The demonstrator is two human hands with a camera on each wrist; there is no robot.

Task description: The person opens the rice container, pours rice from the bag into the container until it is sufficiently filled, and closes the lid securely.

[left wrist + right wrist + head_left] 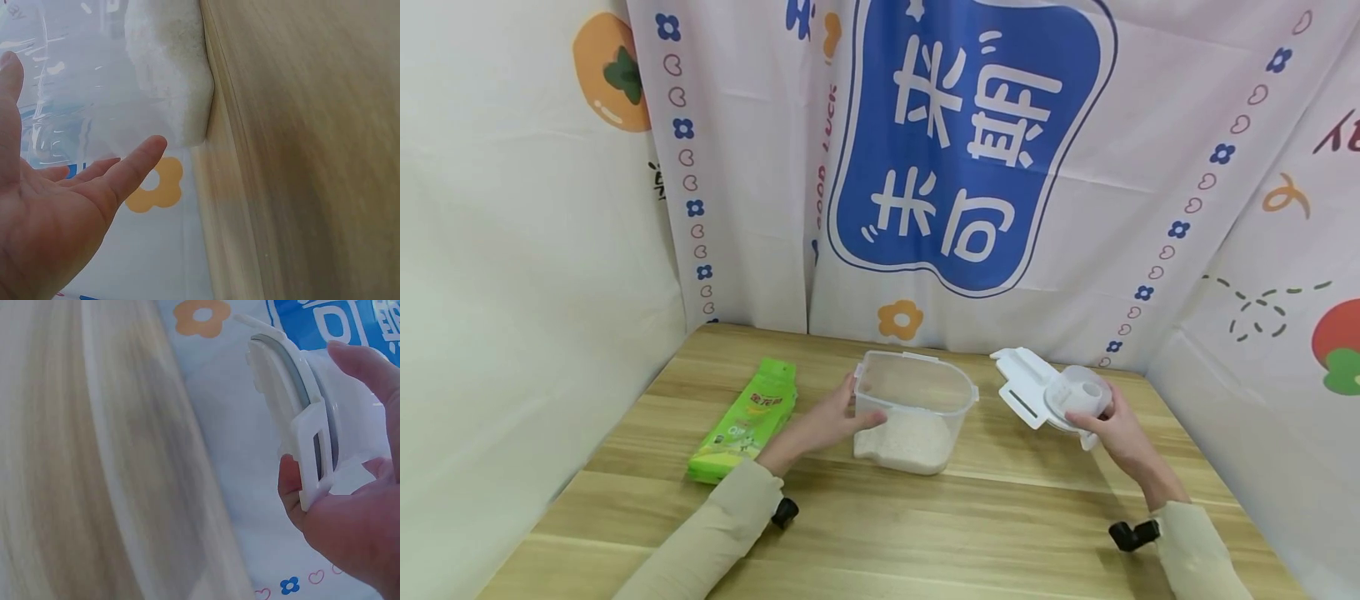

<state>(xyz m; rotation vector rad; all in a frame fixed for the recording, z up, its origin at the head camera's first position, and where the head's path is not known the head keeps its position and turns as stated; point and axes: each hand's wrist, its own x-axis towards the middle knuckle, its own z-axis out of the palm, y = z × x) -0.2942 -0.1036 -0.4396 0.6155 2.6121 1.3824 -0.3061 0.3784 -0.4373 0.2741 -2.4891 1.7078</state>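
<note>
Lid (1033, 390) in right hand (1118, 429) | left hand (829, 421) beside tub (925, 411) | curtain (951, 187): “未来可期”

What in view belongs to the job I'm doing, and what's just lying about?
Part of the job, it seems:
Clear container, at the left grip
White grains, inside it
White lid, held in the right grip

Probably just lying about:
Green packet, held by neither grip, though it could belong
Printed cloth, hanging behind
</note>
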